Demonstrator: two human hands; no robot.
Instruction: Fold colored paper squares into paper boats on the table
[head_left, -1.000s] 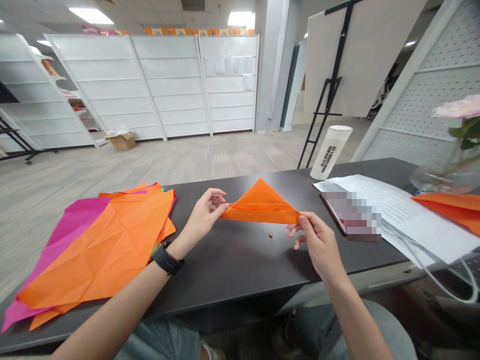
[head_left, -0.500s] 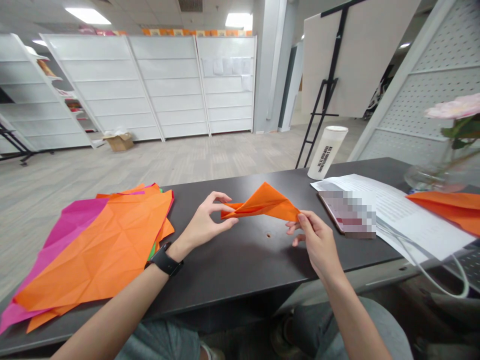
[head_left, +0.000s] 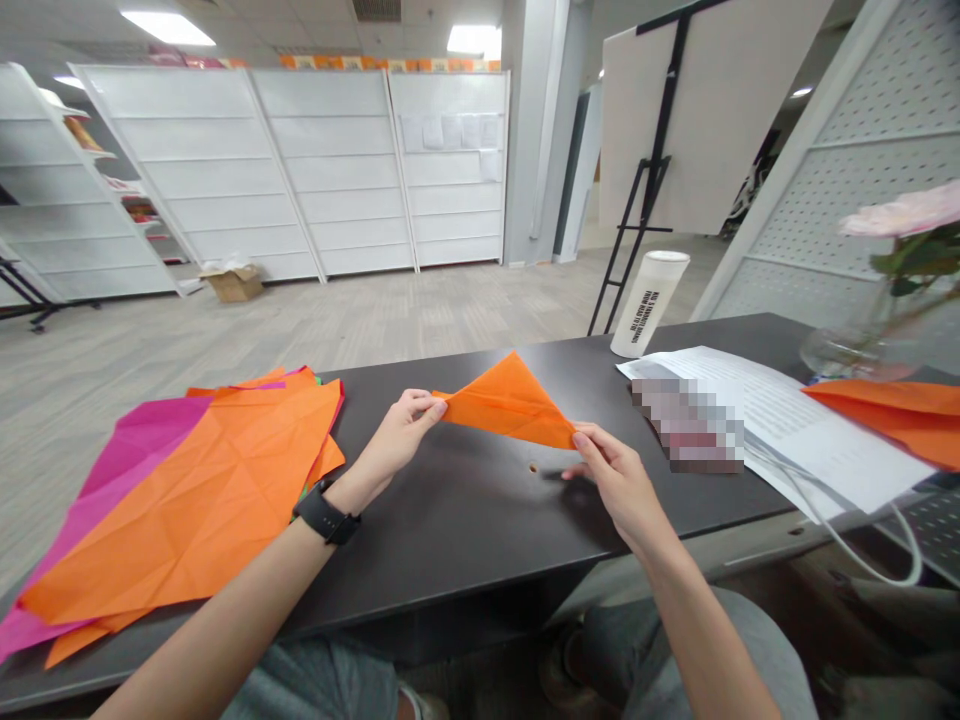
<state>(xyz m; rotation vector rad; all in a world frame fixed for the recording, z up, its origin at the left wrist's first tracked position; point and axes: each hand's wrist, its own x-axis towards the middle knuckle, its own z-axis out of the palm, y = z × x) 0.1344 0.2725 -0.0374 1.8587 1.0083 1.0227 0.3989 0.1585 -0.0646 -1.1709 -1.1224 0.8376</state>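
Observation:
A folded piece of orange paper (head_left: 514, 402), shaped like a flat triangle with its peak up, is held just above the dark table (head_left: 450, 530). My left hand (head_left: 409, 425) pinches its left corner between thumb and fingers. At the opposite corner, my right hand (head_left: 611, 470) grips the paper with thumb and index finger, its other fingers loosely bent below. A black watch (head_left: 328, 512) is on my left wrist. Beside my left forearm lies a stack of creased sheets, an orange sheet (head_left: 202, 500) on top and a magenta sheet (head_left: 135, 460) showing underneath.
To the right are printed papers (head_left: 817, 420), a phone-like object (head_left: 690, 425) blurred out, a white cable (head_left: 911, 560) and another folded orange paper (head_left: 900, 415). A white cup (head_left: 649, 303) stands at the table's far edge, near a glass vase (head_left: 847, 350) with a pink flower.
My left fingers, apart around the paper's left end before, have closed on that corner. The paper's open fold now looks flattened into a triangle. The right hand keeps its hold.

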